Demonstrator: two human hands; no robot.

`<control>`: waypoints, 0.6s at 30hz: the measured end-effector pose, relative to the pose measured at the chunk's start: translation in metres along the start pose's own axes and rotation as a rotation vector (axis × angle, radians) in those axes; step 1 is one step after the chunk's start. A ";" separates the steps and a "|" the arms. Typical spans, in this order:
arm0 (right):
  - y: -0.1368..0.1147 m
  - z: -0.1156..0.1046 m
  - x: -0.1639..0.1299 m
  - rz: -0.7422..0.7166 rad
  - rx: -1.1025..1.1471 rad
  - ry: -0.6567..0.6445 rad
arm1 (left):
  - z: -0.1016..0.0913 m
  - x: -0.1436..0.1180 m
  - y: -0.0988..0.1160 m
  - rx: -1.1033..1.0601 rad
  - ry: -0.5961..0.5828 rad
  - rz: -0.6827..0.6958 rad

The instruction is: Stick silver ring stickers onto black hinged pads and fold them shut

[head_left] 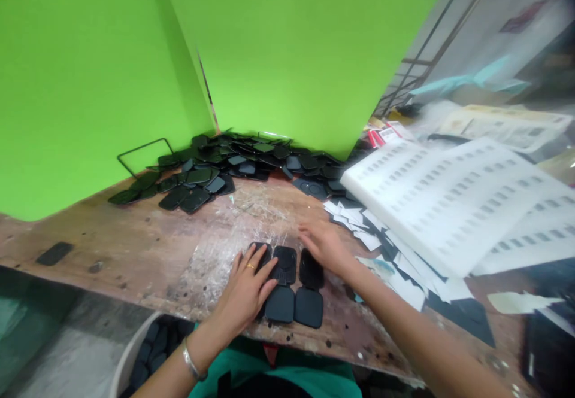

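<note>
Left hand [246,293] flat on black pads [287,287], fingers apart, right hand [324,243] spread beside, wooden bench [135,242]

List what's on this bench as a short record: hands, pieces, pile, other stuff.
Left hand: left hand lies flat on the black pads, ring on one finger.
Right hand: right hand rests open at the pads' upper right edge.
Pads: flat black rounded squares in two rows, near the bench edge.
Pile: heap of black pieces by the green screen.
Right side: white perforated sheets, paper scraps.
Surface: worn wooden bench.
</note>
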State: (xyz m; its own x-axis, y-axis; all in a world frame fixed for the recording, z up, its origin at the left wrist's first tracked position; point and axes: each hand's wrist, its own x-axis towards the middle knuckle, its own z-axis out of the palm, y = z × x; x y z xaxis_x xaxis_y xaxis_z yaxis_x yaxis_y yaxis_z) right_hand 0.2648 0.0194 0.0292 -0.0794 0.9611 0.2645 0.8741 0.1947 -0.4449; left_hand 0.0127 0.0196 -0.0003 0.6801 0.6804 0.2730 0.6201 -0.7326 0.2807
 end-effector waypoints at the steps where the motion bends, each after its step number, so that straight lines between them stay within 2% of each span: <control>1: 0.013 0.000 0.016 0.033 -0.027 0.015 | 0.000 0.000 -0.001 -0.014 0.016 0.005; 5: 0.060 0.000 0.083 0.111 -0.124 0.086 | 0.001 0.001 -0.011 -0.085 0.107 -0.016; 11: 0.101 0.003 0.167 0.178 -0.170 0.171 | 0.009 -0.005 -0.030 -0.162 0.227 -0.221; 15: 0.113 0.009 0.196 0.214 -0.108 0.177 | 0.010 -0.007 -0.032 -0.152 0.248 -0.253; 18: 0.111 0.010 0.196 0.225 -0.025 0.181 | 0.008 -0.006 -0.029 -0.151 0.233 -0.239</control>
State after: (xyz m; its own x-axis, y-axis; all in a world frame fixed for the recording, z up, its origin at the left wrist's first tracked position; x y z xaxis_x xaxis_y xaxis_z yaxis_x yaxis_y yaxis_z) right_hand 0.3415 0.2314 0.0228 0.2024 0.9287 0.3106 0.8717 -0.0263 -0.4893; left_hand -0.0063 0.0372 -0.0176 0.4049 0.8314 0.3805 0.6742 -0.5526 0.4901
